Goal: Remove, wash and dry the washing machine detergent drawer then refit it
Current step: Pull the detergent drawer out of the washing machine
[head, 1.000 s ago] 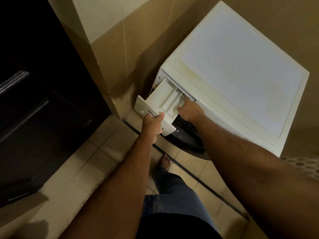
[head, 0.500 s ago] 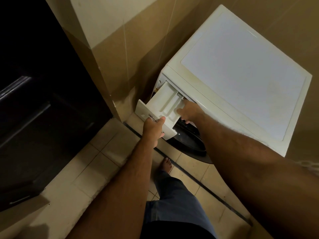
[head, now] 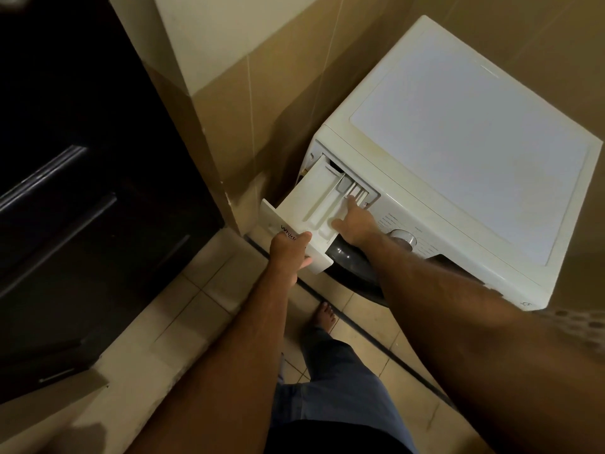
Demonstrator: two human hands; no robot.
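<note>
The white detergent drawer (head: 311, 198) is pulled far out of the top left corner of the white front-loading washing machine (head: 458, 142). My left hand (head: 289, 253) grips the drawer's front panel from below, thumb on its top edge. My right hand (head: 355, 221) reaches into the drawer from the right, its index finger stretched out and pressing on the ribbed part at the back of the right compartment. The drawer's rear end still sits in its slot.
A tiled wall corner (head: 229, 109) stands just left of the machine. A dark door (head: 82, 191) fills the left side. The machine's dark round door (head: 353, 263) lies under the drawer. My bare foot (head: 322, 317) stands on the tiled floor (head: 183, 316).
My right index finger has reached further back into the drawer onto the ribbed part. The drawer stays pulled out and my left hand keeps its grip on the front panel.
</note>
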